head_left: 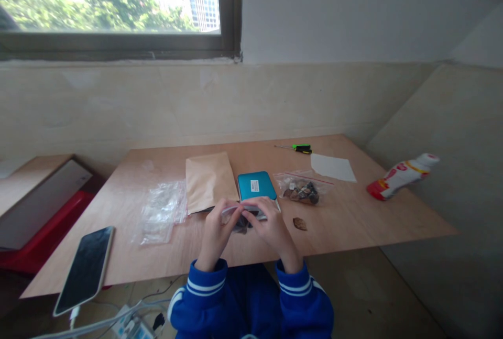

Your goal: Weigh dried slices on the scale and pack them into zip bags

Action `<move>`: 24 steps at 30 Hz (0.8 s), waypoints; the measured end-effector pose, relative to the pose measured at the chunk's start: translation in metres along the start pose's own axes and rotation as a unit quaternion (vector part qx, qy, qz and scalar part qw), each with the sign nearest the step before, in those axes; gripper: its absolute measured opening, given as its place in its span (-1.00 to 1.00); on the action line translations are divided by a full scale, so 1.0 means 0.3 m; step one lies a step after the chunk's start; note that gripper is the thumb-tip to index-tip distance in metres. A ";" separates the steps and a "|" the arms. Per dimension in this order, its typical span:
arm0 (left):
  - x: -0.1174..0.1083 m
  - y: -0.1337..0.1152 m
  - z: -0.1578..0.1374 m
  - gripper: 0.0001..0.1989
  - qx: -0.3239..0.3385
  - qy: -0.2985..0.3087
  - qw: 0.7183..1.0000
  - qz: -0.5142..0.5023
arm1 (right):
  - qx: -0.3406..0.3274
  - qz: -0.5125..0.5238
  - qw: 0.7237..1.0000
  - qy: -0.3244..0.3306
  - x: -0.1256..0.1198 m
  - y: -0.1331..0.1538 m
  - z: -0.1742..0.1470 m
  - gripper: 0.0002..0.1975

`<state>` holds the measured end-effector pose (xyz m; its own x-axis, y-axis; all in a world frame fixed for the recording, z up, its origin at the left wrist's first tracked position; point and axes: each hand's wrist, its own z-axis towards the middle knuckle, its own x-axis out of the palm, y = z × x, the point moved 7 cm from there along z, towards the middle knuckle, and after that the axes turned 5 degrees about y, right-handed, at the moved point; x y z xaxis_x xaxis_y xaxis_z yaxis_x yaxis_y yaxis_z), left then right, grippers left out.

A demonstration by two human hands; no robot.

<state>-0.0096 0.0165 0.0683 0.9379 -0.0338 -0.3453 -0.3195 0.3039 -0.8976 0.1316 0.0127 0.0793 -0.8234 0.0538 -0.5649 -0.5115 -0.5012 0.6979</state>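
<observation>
Both hands pinch the top edge of a clear zip bag (pixel 240 225) with small dark contents, near the table's front edge. My left hand (pixel 220 223) grips the edge from the left, with thumb and fingers together. From the other side my right hand (pixel 271 223) pinches the same edge, and the two thumbs nearly meet. Much of the bag is hidden behind the fingers. Just beyond the hands lies a teal box (pixel 257 186) with a white label. To its right rests another zip bag (pixel 302 190) full of small dark pieces.
A brown paper envelope (pixel 210 179) and clear plastic bags (pixel 163 213) lie left of the hands. A phone (pixel 84 271) sits at the front left corner. Screwdrivers (pixel 302 149), white paper (pixel 333 167), a brown flake (pixel 299 223) and a bottle (pixel 401 176) are on the right.
</observation>
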 end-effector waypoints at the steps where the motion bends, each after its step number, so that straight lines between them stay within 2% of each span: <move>1: 0.002 0.000 -0.001 -0.81 0.000 -0.002 1.000 -0.001 | -0.004 -0.004 1.000 -0.007 0.001 0.004 0.002 -0.91; 5: 0.014 0.002 -0.002 -0.82 0.006 0.015 1.000 -0.005 | 0.005 -0.018 0.999 -0.046 -0.005 -0.014 -0.001 -0.85; 8: 0.010 0.003 -0.003 -0.83 0.005 0.011 1.000 -0.008 | 0.013 -0.017 0.998 -0.051 -0.008 -0.031 -0.007 -0.80; 13: 0.010 -0.013 -0.003 -0.82 0.008 0.014 1.000 0.006 | 0.013 -0.013 0.999 -0.029 0.006 -0.033 -0.013 -0.75; 19: 0.008 -0.009 -0.003 -0.83 0.012 0.004 1.000 0.011 | 0.022 0.004 0.999 0.040 0.045 -0.009 -0.009 -0.88; 21: 0.007 0.003 -0.005 -0.84 0.007 -0.007 1.000 0.018 | 0.023 0.007 0.999 0.045 0.050 -0.007 -0.007 -0.90; 24: 0.016 0.015 -0.010 -0.82 0.002 -0.015 0.999 0.036 | 0.026 -0.016 0.999 0.030 0.050 -0.016 -0.007 -0.80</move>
<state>-0.0070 0.0148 0.0619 0.9163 0.0174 -0.4000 -0.3856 0.3080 -0.8698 0.1222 0.0140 0.0665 -0.7906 0.0166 -0.6121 -0.5514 -0.4539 0.7000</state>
